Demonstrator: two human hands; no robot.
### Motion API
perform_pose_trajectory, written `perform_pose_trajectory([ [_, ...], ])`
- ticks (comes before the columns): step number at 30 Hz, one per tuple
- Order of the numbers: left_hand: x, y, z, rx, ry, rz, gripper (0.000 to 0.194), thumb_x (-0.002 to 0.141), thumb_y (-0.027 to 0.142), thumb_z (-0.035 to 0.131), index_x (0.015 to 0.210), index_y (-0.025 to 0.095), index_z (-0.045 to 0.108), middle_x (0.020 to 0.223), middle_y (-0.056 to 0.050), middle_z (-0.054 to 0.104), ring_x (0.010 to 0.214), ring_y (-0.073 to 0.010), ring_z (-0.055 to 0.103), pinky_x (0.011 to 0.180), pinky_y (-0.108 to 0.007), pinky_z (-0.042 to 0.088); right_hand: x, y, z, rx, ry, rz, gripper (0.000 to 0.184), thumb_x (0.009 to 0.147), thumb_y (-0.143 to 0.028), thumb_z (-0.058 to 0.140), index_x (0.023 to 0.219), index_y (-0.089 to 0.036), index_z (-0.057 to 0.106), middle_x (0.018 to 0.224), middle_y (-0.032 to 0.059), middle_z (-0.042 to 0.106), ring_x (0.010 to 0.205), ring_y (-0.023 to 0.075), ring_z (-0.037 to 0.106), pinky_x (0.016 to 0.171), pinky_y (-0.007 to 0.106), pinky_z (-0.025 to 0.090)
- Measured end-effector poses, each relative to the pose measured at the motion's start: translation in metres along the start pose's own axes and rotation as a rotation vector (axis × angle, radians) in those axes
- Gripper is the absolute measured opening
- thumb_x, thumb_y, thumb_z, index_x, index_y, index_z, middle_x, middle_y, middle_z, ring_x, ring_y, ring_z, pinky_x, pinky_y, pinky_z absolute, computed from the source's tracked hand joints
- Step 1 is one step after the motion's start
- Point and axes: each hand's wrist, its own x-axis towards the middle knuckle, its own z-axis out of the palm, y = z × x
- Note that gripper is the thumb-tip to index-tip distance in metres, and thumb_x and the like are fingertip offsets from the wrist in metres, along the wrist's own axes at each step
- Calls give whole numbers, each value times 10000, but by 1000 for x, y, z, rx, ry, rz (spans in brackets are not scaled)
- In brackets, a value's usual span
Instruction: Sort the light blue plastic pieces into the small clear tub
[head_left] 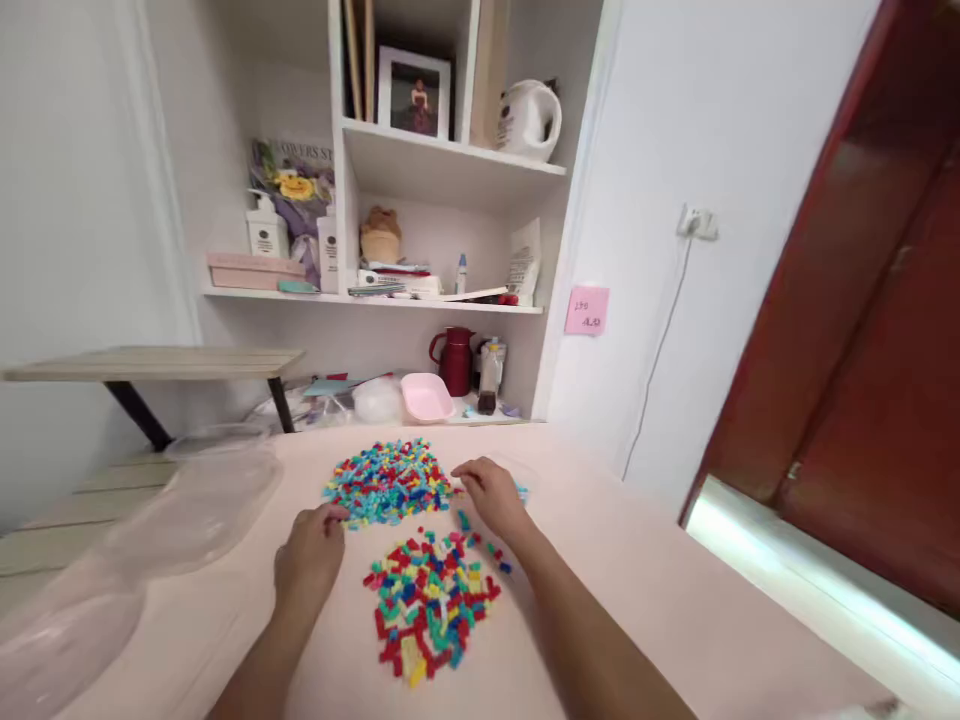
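Left hand (310, 548), fingers curled, and right hand (492, 492), fingers loosely bent, flank a multicoloured brick pile (390, 480); any pinch is unclear. Larger bricks (431, 598) lie nearer on the pale pink table (592, 570), white shelves (450, 165) behind.

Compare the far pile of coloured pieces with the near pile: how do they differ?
The far pile is densely packed; the near pile is looser, with gaps between pieces. The far pile has much light blue; the near pile has a larger share of red. Both are multicoloured and lie on the pale pink table.
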Motion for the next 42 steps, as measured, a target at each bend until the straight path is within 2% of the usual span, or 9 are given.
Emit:
perform_pose_trajectory([
  [9,3,4,-1,-27,-8,-20,291,828,243,404,899,257,686,1079,-28,659,946,-189,624,806,-280,441,-2,-8,-4,37,41,-5,268,869,-147,471,983,-232,697,926,45,663,846,155,597,790,265,423],
  [11,3,5,-2,-30,-8,-22,288,823,234,407,893,256,686,1081,-25,664,959,-190,623,806,-279,439,-2,-9,-4,13,-22,15,270,868,-162,469,994,-236,696,928,40,665,843,156,599,778,263,419],
  [15,3,7,-3,-46,-20,-40,273,810,232,422,882,259,684,1079,-14,680,976,-195,623,790,-277,436,-7,-9,0,-131,-233,51,272,842,-169,480,975,-248,703,1005,43,648,905,172,594,778,256,404],
  [18,4,8,-3,-67,-30,-60,258,804,243,434,868,264,682,1058,-3,696,971,-198,625,773,-273,431,-9,-9,4,-213,-294,82,297,857,-195,459,1036,-264,687,1055,50,620,935,177,587,775,254,395],
  [25,2,9,-4,-119,-49,-69,216,768,242,467,796,268,679,964,16,723,901,-198,634,724,-264,426,-10,-10,10,-288,-333,114,337,889,-224,409,1136,-278,633,1089,70,579,935,190,585,738,265,382],
  [31,2,9,-4,-144,-44,-68,221,769,232,459,800,262,676,977,11,722,911,-195,631,741,-265,423,-9,-12,9,-242,-359,110,275,861,-177,428,987,-255,659,1027,43,592,914,170,577,714,243,362],
  [37,3,9,-2,-151,-45,-75,220,762,231,464,808,259,677,982,3,723,914,-203,634,735,-269,426,-11,-9,13,-247,-331,96,338,880,-216,442,1172,-295,593,1114,53,557,962,174,558,728,244,369],
  [42,4,6,-1,-135,-53,-75,237,769,232,449,823,263,678,969,6,725,897,-201,636,726,-270,424,-10,-5,14,-195,-378,30,307,875,-171,430,1057,-278,654,1074,48,585,1001,179,539,782,249,374],
])
